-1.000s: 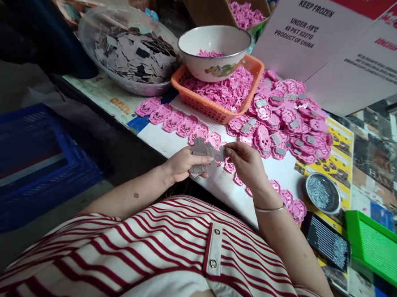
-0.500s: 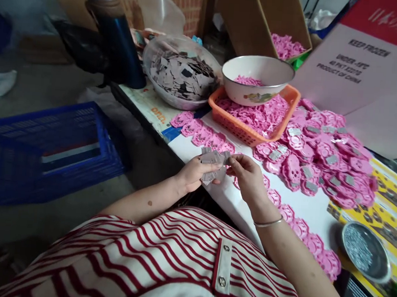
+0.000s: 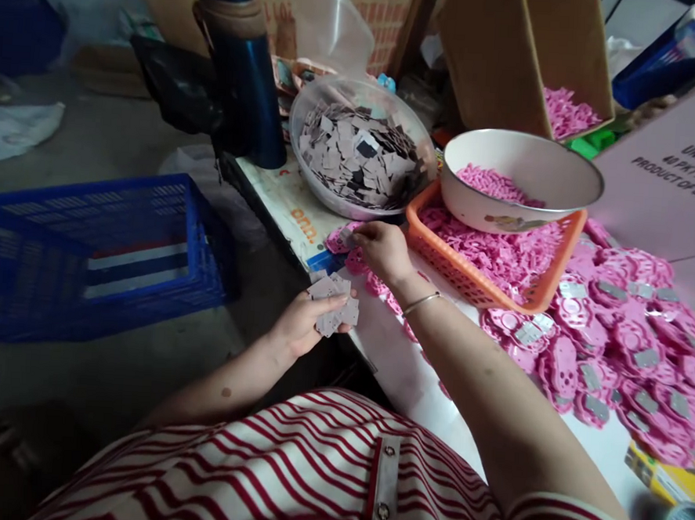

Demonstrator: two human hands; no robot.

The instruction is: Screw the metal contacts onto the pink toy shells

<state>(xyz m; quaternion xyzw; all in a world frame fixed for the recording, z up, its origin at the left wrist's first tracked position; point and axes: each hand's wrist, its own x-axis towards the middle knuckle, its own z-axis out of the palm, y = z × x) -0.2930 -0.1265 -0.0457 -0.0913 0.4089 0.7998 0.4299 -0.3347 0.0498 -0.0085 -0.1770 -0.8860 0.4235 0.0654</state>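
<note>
My left hand (image 3: 300,321) is closed around a loose stack of small grey square cards (image 3: 334,302), held out beside the table's edge. My right hand (image 3: 383,250) reaches across to the far end of a row of pink plastic pieces (image 3: 375,284). Between its thumb and fingers is a single small grey card (image 3: 347,236), just over the farthest pink piece (image 3: 335,242). Whether the card touches that piece I cannot tell. My right forearm covers much of the row.
A clear bowl (image 3: 300,143) of grey cards stands behind. An orange basket (image 3: 469,287) with pink parts bears an enamel bowl (image 3: 518,212). Pink pieces with silvery plates (image 3: 631,340) are heaped at right. A blue crate (image 3: 193,227) sits left, below the table.
My right hand has moved away from the card stack, forward and left to the row's far end, carrying one card. My left hand still holds the stack. The view has turned left.
</note>
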